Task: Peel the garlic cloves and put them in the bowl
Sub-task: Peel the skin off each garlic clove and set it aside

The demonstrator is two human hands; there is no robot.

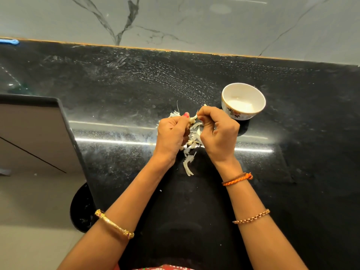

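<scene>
A small garlic clove (192, 119) sits between my two hands above the black counter. My left hand (172, 133) holds it with curled fingers and thumb. Fingertips of my right hand (218, 131) pinch its skin at the top. Loose white garlic peels (190, 152) lie on the counter under and between my hands, with more bits behind my left hand. A white bowl (228, 103) with a flower pattern stands just right of my right hand; its inside looks pale and I cannot tell whether cloves lie in it.
The black granite counter (116, 94) runs to a grey marbled wall (175, 20) at the back. The counter's left edge drops to a floor (29, 211) with a grey cabinet panel (29, 133). A blue object (9, 41) lies at the far left by the wall.
</scene>
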